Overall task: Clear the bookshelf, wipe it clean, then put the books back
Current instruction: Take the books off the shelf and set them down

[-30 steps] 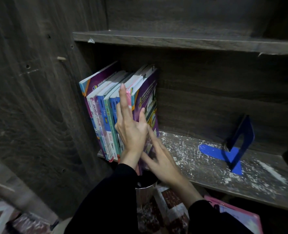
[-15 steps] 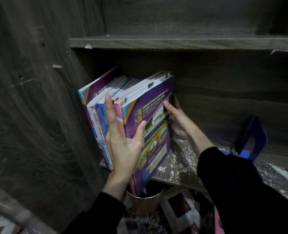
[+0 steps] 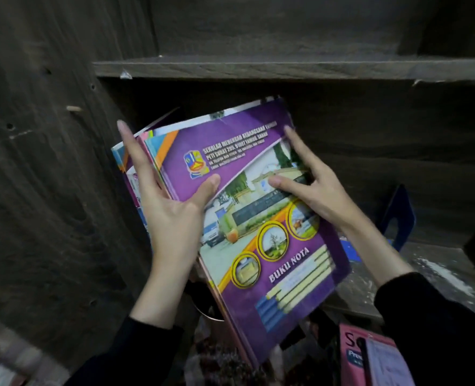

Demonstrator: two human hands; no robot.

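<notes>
A stack of thin school books [image 3: 258, 246] is tilted out of the left end of the dark wooden shelf [image 3: 439, 277]; the front one has a purple cover marked "BUKU NOTA". My left hand [image 3: 172, 218] grips the stack at its spine side, fingers along the spines and thumb on the cover. At the stack's right edge my right hand [image 3: 317, 190] holds on, with its thumb on the cover and fingers wrapped round that edge. The shelf board under the books is hidden.
A blue metal bookend [image 3: 398, 218] stands on the shelf to the right, where the board is dusted with white specks. An upper shelf [image 3: 286, 69] runs close above. The cabinet side panel [image 3: 49, 190] is at the left. Below lie a metal cup [image 3: 208, 310] and a pink book [image 3: 353, 349].
The stack has tipped forward and come out toward me. My right hand went from the far side of the books to their right edge, and my left hand stayed on the spines.
</notes>
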